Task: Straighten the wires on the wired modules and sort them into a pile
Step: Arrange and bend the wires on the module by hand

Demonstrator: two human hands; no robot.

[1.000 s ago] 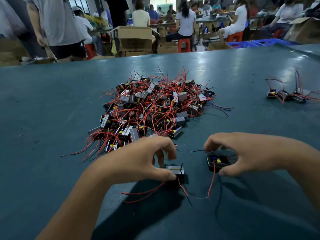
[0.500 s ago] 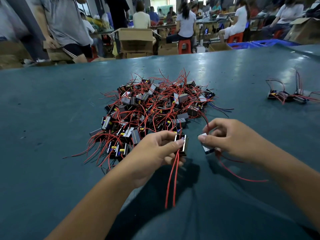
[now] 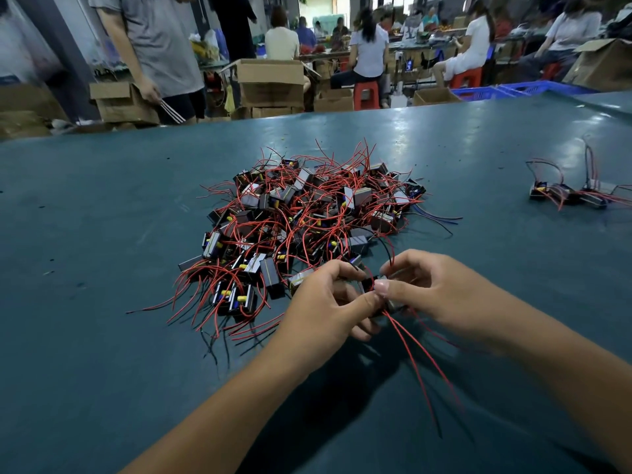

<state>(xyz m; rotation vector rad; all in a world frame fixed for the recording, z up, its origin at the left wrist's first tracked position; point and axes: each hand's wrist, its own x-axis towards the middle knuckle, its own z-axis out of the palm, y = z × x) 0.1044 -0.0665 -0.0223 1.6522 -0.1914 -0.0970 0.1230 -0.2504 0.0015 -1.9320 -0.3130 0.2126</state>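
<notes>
Two wired modules pinched together between your hands, wires trailing toward you

You are holding the small modules [image 3: 374, 292] clear of the worktop [image 3: 102, 336], your left hand [image 3: 325, 302] curling round one and your right hand [image 3: 434, 292] pinching the other, thumb tips nearly touching; the bodies are mostly hidden under your fingers. They are looking light and rigid, so you are best gripping the hard block and letting the thin red wires [image 3: 415, 364] slide through your fingertips. Those leads are looking soft and springy, and probably weakest where they join the body, so avoid tugging there. Just beyond your knuckles the unsorted heap [image 3: 307, 224] is lying tangled: dark little blocks, some showing grey faces and yellow parts, amid red and a few black leads. Well off past your right hand a few modules [image 3: 567, 195] are lying together.
</notes>
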